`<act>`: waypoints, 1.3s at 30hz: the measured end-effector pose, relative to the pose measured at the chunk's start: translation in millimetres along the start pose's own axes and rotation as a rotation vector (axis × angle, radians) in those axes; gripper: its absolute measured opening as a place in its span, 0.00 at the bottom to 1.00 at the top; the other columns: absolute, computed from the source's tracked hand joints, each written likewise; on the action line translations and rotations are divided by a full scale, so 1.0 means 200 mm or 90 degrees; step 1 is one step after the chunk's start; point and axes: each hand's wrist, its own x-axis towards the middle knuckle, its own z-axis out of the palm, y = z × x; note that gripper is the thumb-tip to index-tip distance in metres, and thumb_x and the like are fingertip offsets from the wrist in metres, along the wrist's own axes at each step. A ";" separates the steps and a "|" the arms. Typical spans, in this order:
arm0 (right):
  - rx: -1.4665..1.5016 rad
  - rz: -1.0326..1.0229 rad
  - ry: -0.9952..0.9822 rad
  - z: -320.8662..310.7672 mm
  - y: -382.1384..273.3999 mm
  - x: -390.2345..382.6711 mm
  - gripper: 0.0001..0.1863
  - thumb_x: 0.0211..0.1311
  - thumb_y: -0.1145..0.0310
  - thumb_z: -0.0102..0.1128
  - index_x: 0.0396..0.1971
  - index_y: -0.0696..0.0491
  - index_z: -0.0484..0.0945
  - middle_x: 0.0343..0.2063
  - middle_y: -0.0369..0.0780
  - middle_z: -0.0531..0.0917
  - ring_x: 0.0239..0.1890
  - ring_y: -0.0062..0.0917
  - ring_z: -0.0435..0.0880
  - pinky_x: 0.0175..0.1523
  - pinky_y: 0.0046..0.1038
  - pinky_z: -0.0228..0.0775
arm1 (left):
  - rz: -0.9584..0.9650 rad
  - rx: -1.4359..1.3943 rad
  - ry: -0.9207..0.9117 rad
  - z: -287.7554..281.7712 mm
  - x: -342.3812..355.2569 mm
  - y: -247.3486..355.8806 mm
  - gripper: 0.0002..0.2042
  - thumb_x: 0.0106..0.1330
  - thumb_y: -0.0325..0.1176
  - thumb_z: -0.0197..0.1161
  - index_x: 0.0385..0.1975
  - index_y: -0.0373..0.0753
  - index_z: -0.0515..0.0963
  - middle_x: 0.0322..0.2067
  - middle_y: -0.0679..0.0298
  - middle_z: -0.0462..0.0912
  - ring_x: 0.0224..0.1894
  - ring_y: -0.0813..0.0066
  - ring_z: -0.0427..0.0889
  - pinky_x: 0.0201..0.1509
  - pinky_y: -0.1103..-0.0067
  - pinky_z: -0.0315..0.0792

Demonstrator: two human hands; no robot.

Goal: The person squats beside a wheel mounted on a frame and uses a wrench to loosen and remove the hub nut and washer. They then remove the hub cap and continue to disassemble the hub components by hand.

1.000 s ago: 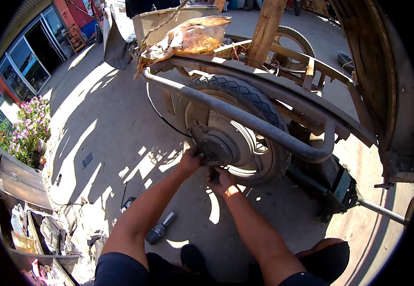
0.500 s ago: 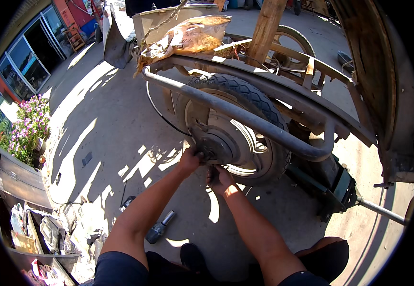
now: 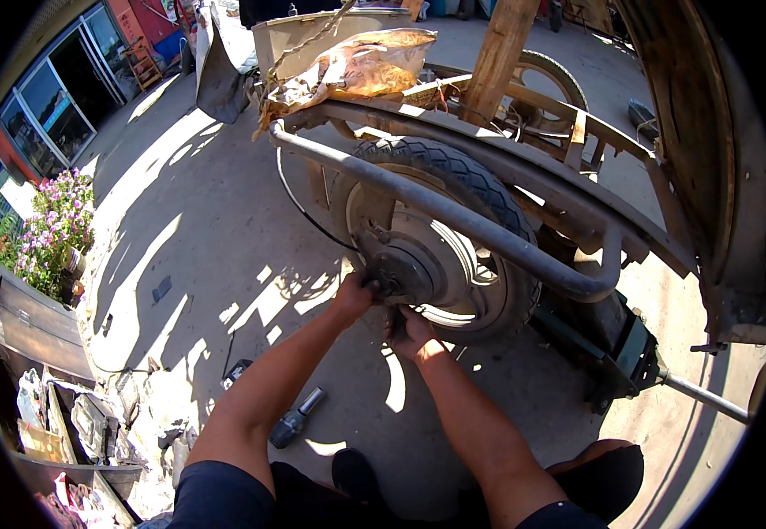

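Note:
A wheel with a black treaded tyre (image 3: 453, 163) is mounted under a rusty metal vehicle frame (image 3: 524, 172). Dark parts sit at the middle of its grey hub (image 3: 405, 273), and a thin black cable (image 3: 303, 212) runs down to them. My left hand (image 3: 354, 296) is at the hub's left side, its fingers curled against the dark parts. Just below the hub, my right hand (image 3: 411, 333) is closed, with dark, dirty fingertips. What either hand pinches is too small and shaded to make out.
A curved grey tube (image 3: 436, 207) crosses in front of the wheel. A green jack (image 3: 616, 357) with a long handle stands at the right. On the concrete near my foot lies a power tool (image 3: 295, 419). Wooden boxes of parts (image 3: 56, 423) and pink flowers (image 3: 56, 220) are at the left.
My view has shifted slightly. Both hands stay at the hub with almost the same grip, and the wheel shows no clear turn.

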 end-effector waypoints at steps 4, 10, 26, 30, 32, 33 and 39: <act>-0.023 -0.048 0.095 0.00 0.00 0.06 0.07 0.68 0.70 0.47 0.38 0.55 0.73 0.24 0.37 0.75 0.26 0.25 0.74 0.31 0.24 0.68 | 0.005 0.024 -0.013 0.00 0.03 -0.02 0.14 0.69 0.25 0.49 0.53 0.33 0.71 0.43 0.61 0.80 0.43 0.70 0.80 0.43 0.74 0.78; 0.012 -0.140 0.155 0.09 0.03 0.03 0.08 0.68 0.70 0.47 0.40 0.55 0.74 0.22 0.36 0.75 0.24 0.25 0.73 0.31 0.25 0.69 | 0.000 0.013 -0.008 -0.01 0.03 -0.03 0.15 0.69 0.25 0.49 0.54 0.33 0.71 0.45 0.60 0.79 0.44 0.70 0.80 0.44 0.73 0.78; 0.027 -0.101 0.162 0.10 0.02 0.01 0.08 0.68 0.69 0.46 0.37 0.53 0.74 0.21 0.37 0.75 0.23 0.25 0.74 0.32 0.25 0.71 | -0.002 -0.009 -0.010 -0.02 0.03 -0.04 0.15 0.70 0.26 0.49 0.54 0.34 0.70 0.45 0.61 0.78 0.45 0.70 0.78 0.45 0.71 0.78; -0.022 -0.027 0.063 0.11 0.01 -0.04 0.09 0.69 0.67 0.44 0.35 0.53 0.73 0.20 0.36 0.73 0.23 0.24 0.71 0.31 0.25 0.68 | 0.013 -0.030 0.016 0.00 0.02 -0.03 0.13 0.68 0.24 0.51 0.50 0.30 0.72 0.40 0.59 0.80 0.37 0.71 0.80 0.39 0.73 0.79; -0.041 0.008 0.083 0.06 -0.01 -0.01 0.09 0.69 0.66 0.43 0.33 0.52 0.72 0.20 0.36 0.72 0.23 0.24 0.70 0.31 0.25 0.67 | -0.012 -0.002 -0.011 0.00 0.02 0.00 0.15 0.69 0.25 0.49 0.55 0.32 0.70 0.45 0.59 0.79 0.43 0.70 0.79 0.43 0.73 0.79; -0.041 -0.006 0.104 0.04 -0.01 0.01 0.09 0.69 0.67 0.43 0.33 0.52 0.71 0.19 0.36 0.72 0.22 0.24 0.70 0.31 0.26 0.66 | -0.011 -0.002 -0.012 0.01 0.02 0.01 0.15 0.69 0.25 0.49 0.54 0.32 0.70 0.45 0.59 0.79 0.43 0.70 0.79 0.43 0.73 0.79; 0.016 -0.082 0.119 0.04 0.04 0.05 0.05 0.67 0.69 0.48 0.33 0.53 0.72 0.21 0.37 0.73 0.23 0.25 0.71 0.32 0.27 0.67 | -0.009 0.025 0.006 0.00 0.02 -0.01 0.14 0.69 0.24 0.49 0.53 0.32 0.71 0.43 0.59 0.79 0.41 0.70 0.80 0.41 0.73 0.79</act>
